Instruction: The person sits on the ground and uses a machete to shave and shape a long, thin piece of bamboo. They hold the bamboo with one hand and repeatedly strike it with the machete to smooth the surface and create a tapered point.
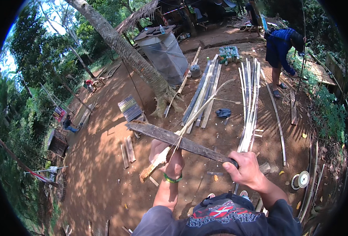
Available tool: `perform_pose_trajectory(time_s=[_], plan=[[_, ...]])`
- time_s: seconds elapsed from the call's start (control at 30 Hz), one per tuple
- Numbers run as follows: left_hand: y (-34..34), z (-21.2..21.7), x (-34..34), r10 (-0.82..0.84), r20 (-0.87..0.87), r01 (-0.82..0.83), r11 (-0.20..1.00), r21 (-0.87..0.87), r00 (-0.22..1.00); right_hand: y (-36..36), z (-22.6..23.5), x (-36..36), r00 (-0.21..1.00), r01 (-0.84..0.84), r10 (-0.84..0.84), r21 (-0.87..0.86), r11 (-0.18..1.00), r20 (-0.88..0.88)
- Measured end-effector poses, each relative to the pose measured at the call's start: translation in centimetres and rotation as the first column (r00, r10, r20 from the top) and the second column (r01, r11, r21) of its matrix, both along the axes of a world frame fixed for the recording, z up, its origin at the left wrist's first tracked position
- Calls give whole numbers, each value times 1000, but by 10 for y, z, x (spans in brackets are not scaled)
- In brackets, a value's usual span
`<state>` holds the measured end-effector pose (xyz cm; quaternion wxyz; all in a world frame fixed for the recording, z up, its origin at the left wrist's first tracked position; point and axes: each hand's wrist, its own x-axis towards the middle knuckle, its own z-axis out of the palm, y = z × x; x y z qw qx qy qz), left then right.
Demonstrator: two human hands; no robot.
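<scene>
A length of pale, splintered wood (210, 99), its ragged brown end pointing to the lower left, slants across the center of the frame in a person's left hand (174, 162), whose fingers are wrapped around it above a green wristband (172, 179). The right hand (244, 169), right of center, is clenched on the handle of a machete (158, 133); its dark, stained blade crosses the wood just above the left hand, though whether the edge bites in cannot be told. Beyond, long pale strips (249, 106) lie on brown earth near a dark crumpled bag (223, 113). A spool (301, 180) sits at lower right, while a leaning tree trunk (128, 49) rises toward the upper left beside a sheet-wrapped structure (164, 55). At upper right, a co-worker in blue (280, 41) bends forward near a plank (293, 108).
</scene>
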<state>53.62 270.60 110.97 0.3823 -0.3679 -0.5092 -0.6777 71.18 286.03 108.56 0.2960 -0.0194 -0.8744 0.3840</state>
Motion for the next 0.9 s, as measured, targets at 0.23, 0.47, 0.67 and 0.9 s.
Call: perform_pose_trajectory(time_s=[0.23,0.47,0.67,0.9], plan=[[3,1,13,80,-79,-98,962,-256,994,24,-25,-24,964,237,-223,-80,968,148],[7,1,7,-51,-52,41,983,-179,997,19,-29,-37,997,47,-54,-137,989,-50],[-1,-6,3,-39,-53,26,973,-227,998,2,-26,-37,995,-69,52,-213,975,-86],[-12,0,8,-130,-89,93,936,-339,988,52,-87,-69,968,226,-167,-372,900,185]])
